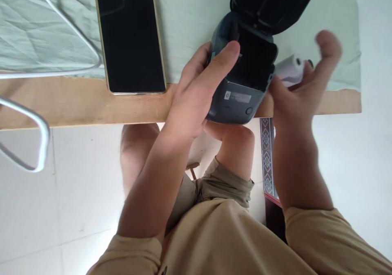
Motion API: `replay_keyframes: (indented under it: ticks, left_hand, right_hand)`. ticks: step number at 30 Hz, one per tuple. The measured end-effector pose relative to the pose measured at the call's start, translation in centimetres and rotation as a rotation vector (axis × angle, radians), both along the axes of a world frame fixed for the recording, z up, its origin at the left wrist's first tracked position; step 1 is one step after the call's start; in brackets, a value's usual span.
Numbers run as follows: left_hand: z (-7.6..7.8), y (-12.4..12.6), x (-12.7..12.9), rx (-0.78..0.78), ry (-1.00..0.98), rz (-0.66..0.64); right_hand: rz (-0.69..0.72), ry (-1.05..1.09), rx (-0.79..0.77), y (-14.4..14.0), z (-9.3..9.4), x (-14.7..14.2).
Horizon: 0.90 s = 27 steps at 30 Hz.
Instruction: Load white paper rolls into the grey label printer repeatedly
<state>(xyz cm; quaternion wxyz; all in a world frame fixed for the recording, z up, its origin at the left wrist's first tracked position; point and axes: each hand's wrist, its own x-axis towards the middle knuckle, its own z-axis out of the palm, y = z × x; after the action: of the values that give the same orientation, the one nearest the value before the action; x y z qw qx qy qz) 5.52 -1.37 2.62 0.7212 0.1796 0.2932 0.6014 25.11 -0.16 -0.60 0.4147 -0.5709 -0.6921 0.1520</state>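
A dark label printer (241,93) is tilted at the table's front edge with its black lid (272,3) swung up. The bay inside looks dark, and a pale label and a round button show on its front. My left hand (200,87) is closed round the printer's left side, thumb over the rim. At the right side is my right hand (295,95), its thumb close against the printer. A white paper roll (288,70) lies between its thumb and curled fingers, partly hidden. One finger of that hand sticks up, slightly blurred.
A tablet (131,38) with a dark screen lies left of the printer on a pale green cloth (186,5). White cable (73,27) runs across the cloth, and a loop hangs past the wooden table edge (137,107). My knees are below the edge.
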Motion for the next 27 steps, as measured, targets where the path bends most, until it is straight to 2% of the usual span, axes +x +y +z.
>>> replay_keyframes:
  ticks: [2, 4, 5, 9, 12, 19, 21, 24, 27]
  left_hand:
    - [0.0, 0.0, 0.0, 0.003, 0.001, -0.007]
    - [-0.1, -0.1, 0.0, 0.004, 0.005, -0.014]
    - [-0.2, 0.0, 0.0, 0.011, 0.014, -0.013]
    - [-1.0, 0.0, -0.2, 0.109, 0.040, -0.025]
    - [-1.6, 0.1, -0.5, 0.147, 0.016, -0.059]
    - [-2.2, 0.5, -0.6, 0.138, -0.017, -0.059]
    - [-2.2, 0.7, -0.5, 0.083, -0.007, -0.040]
    - [-2.3, 0.8, -0.5, 0.027, -0.013, -0.033]
    - [-2.3, 0.8, -0.7, 0.046, -0.022, -0.057]
  right_hand:
    - [0.021, 0.067, 0.216, -0.2, 1.3, -0.2]
    - [0.011, -0.015, 0.329, -0.6, 3.1, -1.3]
    - [0.056, -0.107, 0.391, -0.8, 4.0, -2.1]
    - [0.173, -0.425, 0.329, -1.2, 6.5, -5.2]
    - [0.189, -0.595, 0.266, -0.6, 6.7, -6.2]
    - [0.213, -0.565, 0.336, 0.4, 6.0, -5.8]
    - [0.196, -0.540, 0.380, 0.0, 5.9, -5.7]
    - [0.200, -0.452, 0.537, -0.9, 5.7, -5.8]
    - [0.295, -0.416, 0.623, -1.7, 5.4, -5.9]
